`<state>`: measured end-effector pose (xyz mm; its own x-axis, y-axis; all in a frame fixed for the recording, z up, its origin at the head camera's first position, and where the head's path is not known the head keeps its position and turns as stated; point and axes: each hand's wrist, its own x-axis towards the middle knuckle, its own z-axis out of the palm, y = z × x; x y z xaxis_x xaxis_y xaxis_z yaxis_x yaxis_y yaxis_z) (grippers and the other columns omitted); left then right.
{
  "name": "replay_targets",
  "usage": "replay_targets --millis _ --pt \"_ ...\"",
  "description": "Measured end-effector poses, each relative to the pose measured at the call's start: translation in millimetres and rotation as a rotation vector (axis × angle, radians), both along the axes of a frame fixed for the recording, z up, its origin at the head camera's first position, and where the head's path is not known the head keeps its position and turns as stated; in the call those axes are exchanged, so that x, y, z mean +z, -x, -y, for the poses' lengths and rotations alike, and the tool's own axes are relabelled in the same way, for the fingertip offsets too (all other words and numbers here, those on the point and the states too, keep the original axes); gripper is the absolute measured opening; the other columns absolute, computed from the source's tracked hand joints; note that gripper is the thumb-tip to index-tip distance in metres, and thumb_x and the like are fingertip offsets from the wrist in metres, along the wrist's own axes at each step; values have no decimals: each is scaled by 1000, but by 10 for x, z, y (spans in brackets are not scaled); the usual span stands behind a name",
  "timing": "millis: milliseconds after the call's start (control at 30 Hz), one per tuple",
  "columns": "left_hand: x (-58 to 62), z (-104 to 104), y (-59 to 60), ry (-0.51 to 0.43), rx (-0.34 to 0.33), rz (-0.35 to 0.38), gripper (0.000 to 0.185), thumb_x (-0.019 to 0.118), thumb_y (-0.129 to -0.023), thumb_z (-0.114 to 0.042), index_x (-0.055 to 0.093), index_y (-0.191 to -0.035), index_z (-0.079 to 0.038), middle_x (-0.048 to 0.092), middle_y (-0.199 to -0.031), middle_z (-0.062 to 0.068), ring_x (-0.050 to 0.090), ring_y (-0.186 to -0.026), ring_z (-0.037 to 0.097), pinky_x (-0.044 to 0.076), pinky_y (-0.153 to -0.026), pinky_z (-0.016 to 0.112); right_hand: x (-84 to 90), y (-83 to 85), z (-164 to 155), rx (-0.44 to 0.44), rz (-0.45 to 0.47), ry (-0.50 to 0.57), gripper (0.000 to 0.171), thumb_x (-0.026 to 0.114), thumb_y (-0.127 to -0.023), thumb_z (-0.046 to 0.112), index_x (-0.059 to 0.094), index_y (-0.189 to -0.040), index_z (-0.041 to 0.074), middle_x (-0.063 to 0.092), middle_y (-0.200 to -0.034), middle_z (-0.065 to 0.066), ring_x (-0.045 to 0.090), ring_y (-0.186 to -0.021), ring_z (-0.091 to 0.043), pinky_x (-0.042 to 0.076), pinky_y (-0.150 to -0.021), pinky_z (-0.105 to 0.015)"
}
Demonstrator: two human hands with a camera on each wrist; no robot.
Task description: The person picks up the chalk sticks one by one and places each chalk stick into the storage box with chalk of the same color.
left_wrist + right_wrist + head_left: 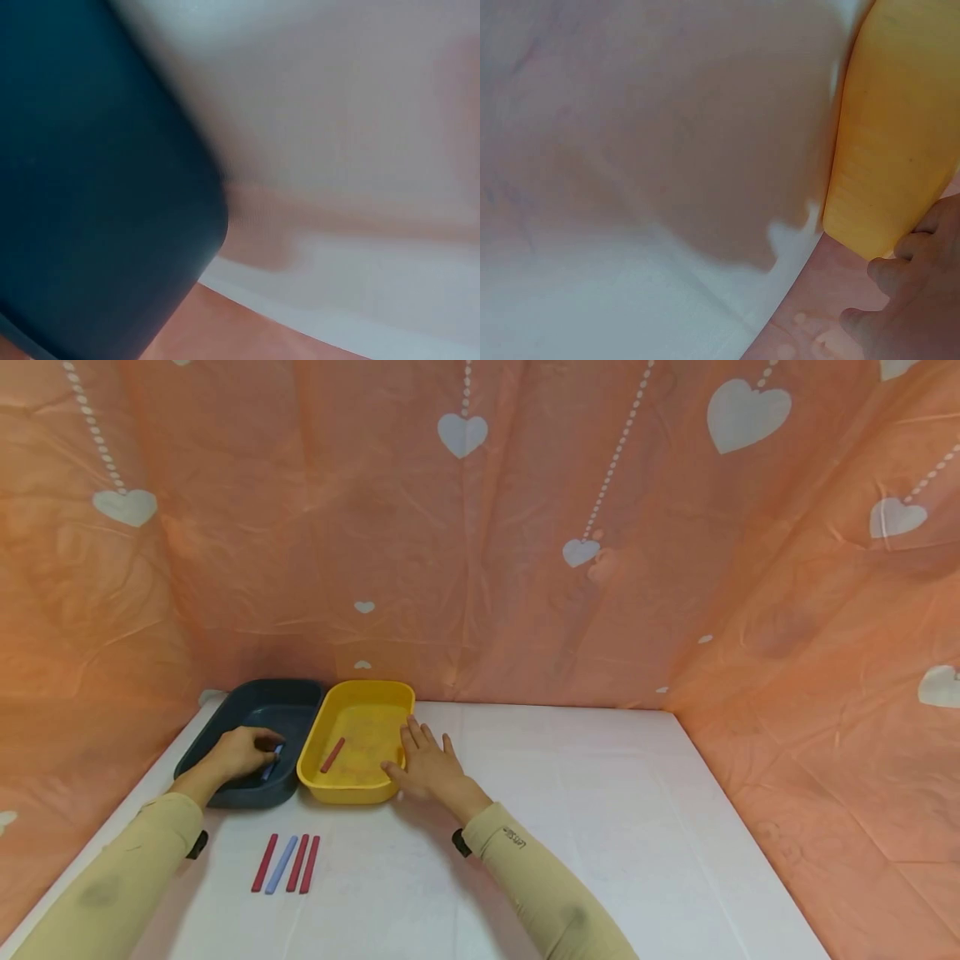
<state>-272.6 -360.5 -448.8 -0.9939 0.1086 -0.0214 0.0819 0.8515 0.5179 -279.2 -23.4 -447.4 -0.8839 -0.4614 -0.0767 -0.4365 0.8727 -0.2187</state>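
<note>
My left hand (238, 753) reaches into the dark blue tray (197, 752), its fingertips pinching a slim blue stick (270, 766) low inside. That tray's outer wall (112, 180) fills the left of the left wrist view, where the hand itself is out of sight. My right hand (431, 767) lies with straight, spread fingers against the right rim of the yellow tray (348, 795). In the right wrist view its fingers (891, 274) overlap the edge of the yellow wall (900, 127). One red stick (333, 755) lies in the yellow tray.
Three red sticks (264, 863) and a blue stick (281, 865) lie side by side on the white table (585, 827), in front of the trays. Orange cloth (510, 610) with white hearts hangs behind and at both sides. The two trays stand side by side near the back.
</note>
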Motion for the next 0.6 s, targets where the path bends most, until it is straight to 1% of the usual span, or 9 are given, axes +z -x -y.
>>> replay_targets --millis 200,333,433,600 --pt "12 -18 -40 -7 4 -21 38 68 -93 -6 62 -123 16 66 -113 33 62 -100 44 52 -91 61 -8 4 5 2 5 0 80 35 -107 62 15 -168 14 5 -175 -1 13 -160 -22 12 -127 -52" --pt "9 -16 -65 -14 -3 -72 39 69 -91 -6 62 -122 17 68 -110 32 64 -99 43 54 -88 59 2 -1 0 5 12 6 80 36 -107 62 15 -168 14 5 -175 -2 14 -160 -23 12 -127 -53" --pt "25 -18 -93 -21 -13 -113 38 70 -91 -6 63 -122 16 69 -109 31 67 -97 41 56 -85 57 1 -3 -3 7 11 15 80 36 -107 62 16 -168 13 6 -175 -2 14 -160 -23 12 -127 -53" --pt "86 -55 -175 -47 -4 -126 39 69 -94 -6 61 -127 14 68 -114 31 68 -97 39 58 -82 51 -1 -6 -5 12 13 25 79 36 -108 60 15 -168 13 4 -175 -2 13 -160 -23 11 -127 -53"
